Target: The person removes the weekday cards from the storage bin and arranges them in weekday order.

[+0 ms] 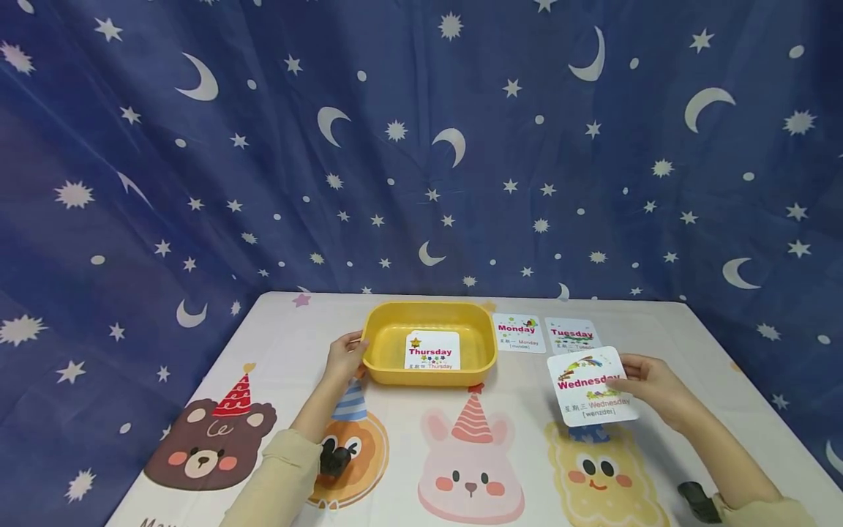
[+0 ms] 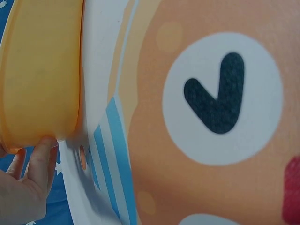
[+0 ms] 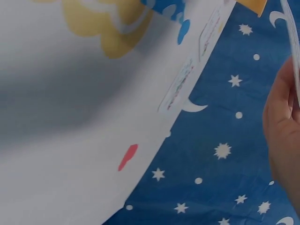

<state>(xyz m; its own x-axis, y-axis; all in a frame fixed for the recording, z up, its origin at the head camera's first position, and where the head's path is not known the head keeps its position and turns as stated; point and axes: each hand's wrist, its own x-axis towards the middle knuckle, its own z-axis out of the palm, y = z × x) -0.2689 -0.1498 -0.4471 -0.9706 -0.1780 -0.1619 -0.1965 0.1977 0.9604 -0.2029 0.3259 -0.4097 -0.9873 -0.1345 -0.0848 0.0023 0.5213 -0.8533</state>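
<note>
My right hand (image 1: 661, 389) pinches a white card printed "Wednesday" (image 1: 582, 399) with a rainbow on it, raised above the table and facing the head camera. The right wrist view shows this card (image 3: 292, 42) nearly edge-on. At the left end of a yellow plastic tray (image 1: 421, 378), my left hand (image 1: 344, 360) grips the wall, with fingertips against the tray's side (image 2: 42, 93) in the left wrist view. Inside the tray lies a "Thursday" card (image 1: 432, 350). Right of the tray, a "Monday" card (image 1: 519, 334) and a "Tuesday" card (image 1: 570, 332) lie side by side; the Wednesday card overlaps Tuesday's lower part in the head view.
A white tablecloth (image 1: 395, 468) with cartoon animals covers the table. Its printed bear (image 1: 204, 450) and rabbit (image 1: 470, 476) are flat pictures. Behind the table's far edge hangs a dark blue curtain (image 1: 395, 271) with moons and stars.
</note>
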